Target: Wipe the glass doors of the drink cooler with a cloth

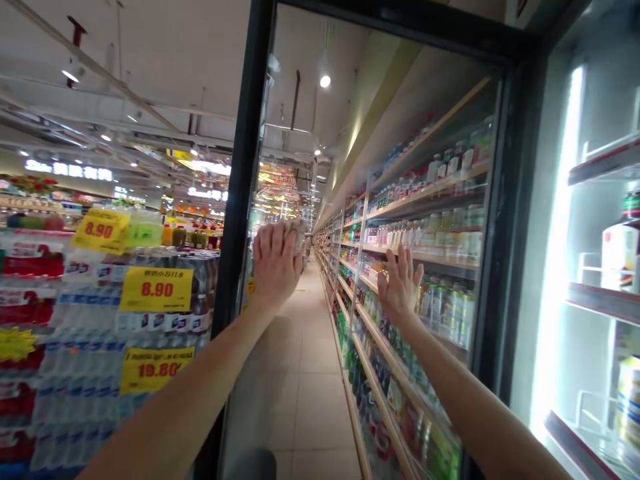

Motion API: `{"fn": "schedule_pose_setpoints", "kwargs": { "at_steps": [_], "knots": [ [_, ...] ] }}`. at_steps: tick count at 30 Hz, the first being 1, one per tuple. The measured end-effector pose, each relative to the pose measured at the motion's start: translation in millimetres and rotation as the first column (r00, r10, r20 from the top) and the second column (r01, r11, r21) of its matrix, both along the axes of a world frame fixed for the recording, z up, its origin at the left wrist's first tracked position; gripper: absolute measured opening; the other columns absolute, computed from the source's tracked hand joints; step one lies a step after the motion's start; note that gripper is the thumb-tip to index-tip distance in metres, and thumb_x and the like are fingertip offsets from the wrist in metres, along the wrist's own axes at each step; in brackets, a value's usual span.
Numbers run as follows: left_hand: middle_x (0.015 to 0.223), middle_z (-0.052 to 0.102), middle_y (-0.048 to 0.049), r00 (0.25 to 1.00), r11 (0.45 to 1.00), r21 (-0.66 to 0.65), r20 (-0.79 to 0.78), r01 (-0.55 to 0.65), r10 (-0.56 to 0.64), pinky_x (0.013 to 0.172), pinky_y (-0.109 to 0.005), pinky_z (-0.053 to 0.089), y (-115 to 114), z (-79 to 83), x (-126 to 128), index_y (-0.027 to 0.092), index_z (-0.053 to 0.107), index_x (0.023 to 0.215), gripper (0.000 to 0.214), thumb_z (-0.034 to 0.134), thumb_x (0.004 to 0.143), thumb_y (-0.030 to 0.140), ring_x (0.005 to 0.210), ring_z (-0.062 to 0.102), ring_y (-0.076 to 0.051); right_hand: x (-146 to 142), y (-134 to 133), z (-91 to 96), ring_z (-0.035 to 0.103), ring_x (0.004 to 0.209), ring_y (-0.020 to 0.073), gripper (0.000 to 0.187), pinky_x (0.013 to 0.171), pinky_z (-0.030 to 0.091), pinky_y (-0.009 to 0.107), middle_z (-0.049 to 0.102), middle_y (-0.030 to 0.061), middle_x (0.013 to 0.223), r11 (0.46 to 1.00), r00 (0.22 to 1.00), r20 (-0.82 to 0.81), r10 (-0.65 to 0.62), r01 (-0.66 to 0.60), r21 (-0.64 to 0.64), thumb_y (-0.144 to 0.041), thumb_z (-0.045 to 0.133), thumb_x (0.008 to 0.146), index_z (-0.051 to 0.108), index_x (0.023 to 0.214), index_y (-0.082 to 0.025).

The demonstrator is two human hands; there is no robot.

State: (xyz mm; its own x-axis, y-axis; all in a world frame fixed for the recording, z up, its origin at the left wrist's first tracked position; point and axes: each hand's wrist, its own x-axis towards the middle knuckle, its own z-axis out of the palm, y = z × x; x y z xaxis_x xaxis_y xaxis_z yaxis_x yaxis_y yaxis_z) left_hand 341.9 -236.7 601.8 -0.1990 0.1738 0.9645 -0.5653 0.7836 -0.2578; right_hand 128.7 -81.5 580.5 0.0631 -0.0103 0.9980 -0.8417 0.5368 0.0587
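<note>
A glass cooler door (pixel 380 373) with a black frame stands swung open in front of me. My left hand (pixel 274 263) presses a grey crumpled cloth (pixel 299 233) against the glass, fingers curled over it. My right hand (pixel 400 283) lies flat on the pane to the right, fingers spread, holding nothing. Through the glass I see the tiled aisle and long shelves of bottled drinks.
The open cooler interior (pixel 600 293) at the right is brightly lit, with wire shelves and a few bottles (pixel 620 250). At the left stand stacked packs of bottled water (pixel 75 373) with yellow price tags (pixel 156 289). The shop ceiling with lamps stretches overhead.
</note>
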Motion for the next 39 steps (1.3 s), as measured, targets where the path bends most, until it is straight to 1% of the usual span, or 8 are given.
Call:
{"fn": "schedule_pose_setpoints", "kwargs": {
  "at_steps": [2, 6, 12, 18, 25, 31, 36, 39],
  "knots": [
    [0.147, 0.032, -0.015, 0.999, 0.996, -0.087, 0.042, 0.004, 0.0, 0.112, -0.055, 0.013, 7.3, -24.5, -9.4, 0.014, 0.035, 0.137, 0.052, 0.042, 0.089, 0.031, 0.14, 0.016, -0.031, 0.7, 0.2, 0.1, 0.025, 0.139, 0.0255, 0.052, 0.11, 0.015, 0.051, 0.034, 0.0148, 0.147, 1.0, 1.0, -0.002, -0.006, 0.006, -0.001, -0.039, 0.029, 0.093, 0.036, 0.139, -0.017],
    [0.144, 0.04, -0.0015, 0.892, 0.9, -0.403, 0.451, 0.163, 0.041, 0.115, -0.041, 0.016, 16.8, -60.8, -20.2, 0.025, 0.042, 0.133, 0.046, 0.042, 0.088, 0.036, 0.138, 0.026, -0.019, 1.1, -0.3, 0.0, 0.027, 0.138, 0.0254, 0.051, 0.11, 0.016, 0.05, 0.036, 0.0153, 0.146, 1.0, 1.0, -0.02, -0.017, 0.017, -0.011, -0.039, 0.029, 0.093, 0.039, 0.137, -0.016],
    [0.142, 0.042, -0.0103, 0.999, 0.998, -0.052, -0.031, -0.028, 0.027, 0.112, -0.048, 0.021, 4.5, -16.8, 0.0, 0.018, 0.047, 0.129, 0.045, 0.045, 0.087, 0.032, 0.137, 0.026, -0.028, 0.2, -0.5, -0.6, 0.027, 0.138, 0.0247, 0.05, 0.11, 0.016, 0.05, 0.036, 0.0142, 0.146, 1.0, 1.0, -0.009, -0.006, 0.006, -0.019, -0.037, 0.03, 0.093, 0.039, 0.138, -0.018],
    [0.143, 0.042, -0.0002, 0.925, 0.905, -0.401, 0.378, 0.141, 0.024, 0.115, -0.042, 0.017, 18.5, -47.2, -20.4, 0.026, 0.046, 0.131, 0.044, 0.043, 0.088, 0.036, 0.136, 0.029, -0.02, -0.9, -1.1, -0.5, 0.027, 0.138, 0.0238, 0.05, 0.11, 0.016, 0.05, 0.037, 0.0146, 0.145, 0.999, 0.999, -0.036, 0.01, -0.011, -0.036, -0.035, 0.032, 0.092, 0.038, 0.138, -0.018],
    [0.146, 0.037, -0.0089, 1.0, 0.994, -0.108, 0.007, -0.029, 0.029, 0.113, -0.05, 0.018, 17.1, 5.4, -18.3, 0.018, 0.044, 0.133, 0.047, 0.044, 0.088, 0.033, 0.138, 0.024, -0.03, 0.0, -1.2, -0.6, 0.027, 0.138, 0.0239, 0.05, 0.11, 0.016, 0.05, 0.038, 0.0127, 0.146, 1.0, 1.0, -0.011, 0.007, -0.007, -0.028, -0.03, 0.031, 0.092, 0.036, 0.14, -0.02],
    [0.146, 0.038, 0.0, 0.91, 0.924, -0.355, 0.413, 0.14, 0.021, 0.115, -0.043, 0.015, 25.5, -19.0, -31.8, 0.026, 0.037, 0.137, 0.049, 0.04, 0.09, 0.034, 0.137, 0.027, -0.021, 0.9, 0.3, -0.4, 0.028, 0.138, 0.0227, 0.049, 0.11, 0.017, 0.049, 0.039, 0.012, 0.145, 0.999, 1.0, -0.015, 0.019, -0.019, -0.026, -0.03, 0.03, 0.092, 0.038, 0.139, -0.021],
    [0.145, 0.038, -0.0083, 0.999, 0.996, -0.085, 0.002, 0.038, -0.038, 0.112, -0.052, 0.018, 13.2, 17.9, -17.3, 0.018, 0.039, 0.135, 0.048, 0.041, 0.089, 0.03, 0.139, 0.021, -0.029, 2.6, -0.4, 0.4, 0.029, 0.137, 0.0225, 0.048, 0.11, 0.018, 0.048, 0.04, 0.0123, 0.144, 0.999, 1.0, -0.009, 0.014, -0.015, -0.047, -0.03, 0.029, 0.092, 0.043, 0.136, -0.019],
    [0.146, 0.036, -0.0108, 0.999, 0.995, -0.081, 0.016, 0.051, -0.05, 0.112, -0.054, 0.015, 20.5, 9.5, -24.4, 0.017, 0.039, 0.135, 0.048, 0.04, 0.089, 0.031, 0.139, 0.019, -0.031, 2.7, -0.2, 0.5, 0.028, 0.138, 0.0227, 0.048, 0.11, 0.017, 0.048, 0.039, 0.0125, 0.145, 0.999, 1.0, 0.002, 0.021, -0.021, -0.039, -0.03, 0.029, 0.092, 0.042, 0.136, -0.019]
  ]
}}
